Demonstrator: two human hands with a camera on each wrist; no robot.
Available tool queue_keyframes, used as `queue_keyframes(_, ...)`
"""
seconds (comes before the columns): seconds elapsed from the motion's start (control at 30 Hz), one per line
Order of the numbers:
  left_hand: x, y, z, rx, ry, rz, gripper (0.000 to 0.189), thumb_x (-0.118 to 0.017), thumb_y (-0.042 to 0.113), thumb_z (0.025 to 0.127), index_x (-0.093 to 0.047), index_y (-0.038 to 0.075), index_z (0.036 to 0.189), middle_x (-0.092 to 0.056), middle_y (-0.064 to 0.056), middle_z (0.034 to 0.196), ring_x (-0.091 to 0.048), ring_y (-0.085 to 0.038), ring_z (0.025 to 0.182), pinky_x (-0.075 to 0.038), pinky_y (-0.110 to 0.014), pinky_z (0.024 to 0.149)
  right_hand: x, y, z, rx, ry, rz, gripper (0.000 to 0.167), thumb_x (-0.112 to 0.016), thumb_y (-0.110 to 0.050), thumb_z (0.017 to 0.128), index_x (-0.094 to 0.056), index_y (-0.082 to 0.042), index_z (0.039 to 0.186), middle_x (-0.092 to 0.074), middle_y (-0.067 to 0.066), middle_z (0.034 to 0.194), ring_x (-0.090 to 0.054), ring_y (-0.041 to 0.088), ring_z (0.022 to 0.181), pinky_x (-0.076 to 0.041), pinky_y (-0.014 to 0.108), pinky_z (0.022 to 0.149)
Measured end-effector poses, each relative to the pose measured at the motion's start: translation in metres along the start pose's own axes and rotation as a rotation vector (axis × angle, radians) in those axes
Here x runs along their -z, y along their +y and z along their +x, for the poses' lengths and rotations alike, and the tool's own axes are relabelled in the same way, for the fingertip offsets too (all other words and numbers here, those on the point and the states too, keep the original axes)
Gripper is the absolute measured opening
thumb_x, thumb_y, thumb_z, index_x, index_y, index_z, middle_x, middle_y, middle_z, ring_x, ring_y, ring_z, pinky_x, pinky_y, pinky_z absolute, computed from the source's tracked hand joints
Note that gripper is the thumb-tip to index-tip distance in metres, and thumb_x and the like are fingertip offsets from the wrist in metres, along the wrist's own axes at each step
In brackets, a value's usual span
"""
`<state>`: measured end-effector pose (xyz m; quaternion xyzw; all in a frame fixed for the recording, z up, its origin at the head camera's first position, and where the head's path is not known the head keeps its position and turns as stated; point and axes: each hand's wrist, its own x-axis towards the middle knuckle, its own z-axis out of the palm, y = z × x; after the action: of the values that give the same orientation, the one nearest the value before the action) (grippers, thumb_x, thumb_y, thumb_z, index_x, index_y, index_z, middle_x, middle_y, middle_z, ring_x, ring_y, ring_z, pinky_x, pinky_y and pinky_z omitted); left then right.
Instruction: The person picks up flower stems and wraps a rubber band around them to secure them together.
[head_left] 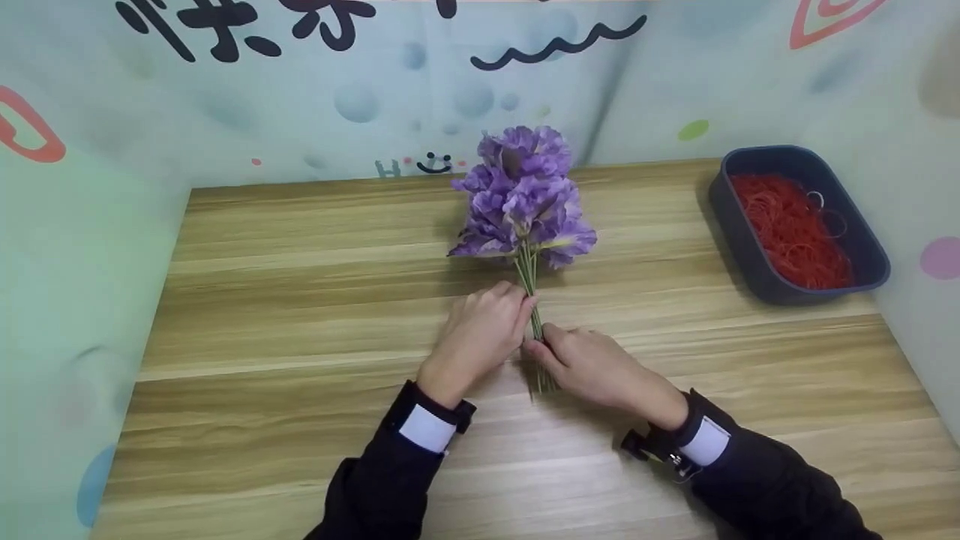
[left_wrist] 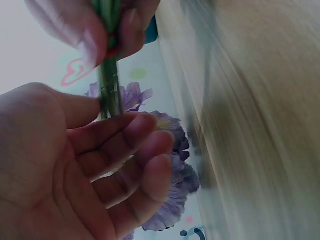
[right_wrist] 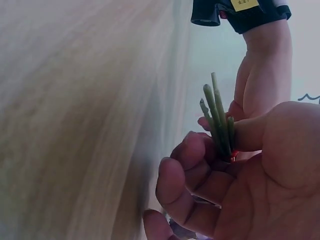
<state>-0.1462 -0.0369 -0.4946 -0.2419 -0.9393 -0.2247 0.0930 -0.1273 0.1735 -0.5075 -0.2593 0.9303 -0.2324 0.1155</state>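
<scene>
A bunch of purple artificial flowers (head_left: pixel 525 195) lies at mid-table, its blooms toward the back wall and its green stems (head_left: pixel 527 274) running toward me. My left hand (head_left: pixel 484 322) pinches the stems below the blooms between thumb and index finger, its other fingers loosely curled. Closer to the cut ends, my right hand (head_left: pixel 596 364) holds the same stems with thumb and curled fingers. A red rubber band (left_wrist: pixel 111 51) circles the stems at the right fingertips in the left wrist view. Stem ends (right_wrist: pixel 215 110) poke out past the right hand in the right wrist view.
At the back right of the wood-grain table (head_left: pixel 300 300) stands a dark blue bin (head_left: pixel 874 274) holding a heap of red rubber bands (head_left: pixel 795 232). Printed cloth walls (head_left: pixel 300 112) border the table at the back and both sides.
</scene>
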Motion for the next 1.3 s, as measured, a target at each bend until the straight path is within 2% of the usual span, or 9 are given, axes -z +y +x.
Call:
queue_keyframes(0.03,-0.005,-0.003,0.0,-0.001,-0.004,0.014,0.041,-0.049,0.036,0.121,-0.071,0.011,0.098,-0.075,-0.005,0.092,-0.075,-0.026,0.077,-0.064,-0.048,0.064,0.001,-0.001,0.0,0.0,-0.011,0.01,0.048,-0.043,-0.052,0.121,-0.065,-0.014,0.102,-0.065,0.001,0.076,-0.073,0.029,0.074,-0.061,0.054,0.068)
queue_keyframes(0.17,0.002,0.002,0.0,0.026,-0.063,-0.008,0.037,-0.052,0.032,0.12,-0.075,0.008,0.105,-0.079,-0.011,0.101,-0.078,-0.031,0.087,-0.068,-0.052,0.075,0.001,0.0,0.001,0.016,-0.021,-0.007,0.049,-0.043,-0.052,0.121,-0.065,-0.013,0.102,-0.066,0.003,0.077,-0.072,0.029,0.073,-0.06,0.053,0.066)
queue_keyframes(0.33,-0.019,-0.011,0.0,0.054,-0.092,-0.018,0.041,-0.048,0.037,0.121,-0.075,0.009,0.108,-0.079,-0.012,0.106,-0.078,-0.035,0.099,-0.068,-0.05,0.088,-0.01,0.011,0.004,-0.018,-0.055,-0.08,0.048,-0.045,-0.052,0.12,-0.067,-0.013,0.105,-0.068,0.004,0.079,-0.079,0.035,0.082,-0.064,0.057,0.074)
queue_keyframes(0.43,-0.035,-0.021,0.001,0.037,-0.095,0.029,0.04,-0.046,0.04,0.121,-0.074,0.013,0.109,-0.078,-0.008,0.106,-0.077,-0.03,0.099,-0.067,-0.047,0.089,-0.015,0.016,0.005,-0.027,-0.067,-0.116,0.048,-0.043,-0.052,0.121,-0.068,-0.013,0.107,-0.069,0.003,0.08,-0.08,0.034,0.084,-0.065,0.056,0.077)
queue_keyframes(0.57,-0.043,-0.025,0.002,0.022,-0.103,0.093,0.043,-0.044,0.044,0.122,-0.074,0.015,0.11,-0.078,-0.004,0.106,-0.077,-0.027,0.099,-0.067,-0.043,0.087,-0.016,0.019,0.005,-0.016,-0.068,-0.129,0.046,-0.045,-0.052,0.12,-0.068,-0.015,0.105,-0.068,0.0,0.079,-0.077,0.028,0.079,-0.064,0.052,0.073)
queue_keyframes(0.77,-0.038,-0.017,0.002,0.061,-0.214,0.099,0.048,-0.041,0.046,0.122,-0.075,0.013,0.114,-0.079,-0.006,0.114,-0.078,-0.03,0.112,-0.066,-0.044,0.099,-0.015,0.017,0.003,-0.005,-0.086,-0.172,0.044,-0.05,-0.05,0.119,-0.069,-0.015,0.101,-0.071,0.005,0.081,-0.08,0.035,0.083,-0.065,0.057,0.075)
queue_keyframes(0.87,-0.036,-0.014,0.001,0.06,-0.234,0.105,0.047,-0.042,0.045,0.122,-0.076,0.014,0.112,-0.079,-0.005,0.114,-0.078,-0.029,0.114,-0.066,-0.044,0.102,-0.014,0.016,0.001,0.012,-0.09,-0.192,0.045,-0.05,-0.049,0.119,-0.07,-0.013,0.1,-0.074,0.008,0.083,-0.081,0.039,0.084,-0.066,0.059,0.076)
queue_keyframes(1.13,-0.037,-0.011,-0.003,0.069,-0.156,0.1,0.043,-0.047,0.045,0.121,-0.074,0.015,0.11,-0.079,-0.006,0.108,-0.08,-0.03,0.109,-0.067,-0.046,0.096,-0.015,0.015,0.002,-0.005,-0.104,-0.189,0.049,-0.047,-0.054,0.119,-0.068,-0.015,0.098,-0.071,0.004,0.079,-0.078,0.034,0.079,-0.066,0.058,0.078)
queue_keyframes(1.3,-0.036,-0.008,-0.003,0.086,-0.167,0.103,0.045,-0.044,0.045,0.121,-0.076,0.014,0.113,-0.081,-0.007,0.115,-0.079,-0.03,0.111,-0.067,-0.046,0.097,-0.014,0.014,0.002,-0.003,-0.095,-0.175,0.054,-0.047,-0.059,0.118,-0.068,-0.015,0.096,-0.067,0.002,0.074,-0.076,0.034,0.074,-0.064,0.059,0.074)
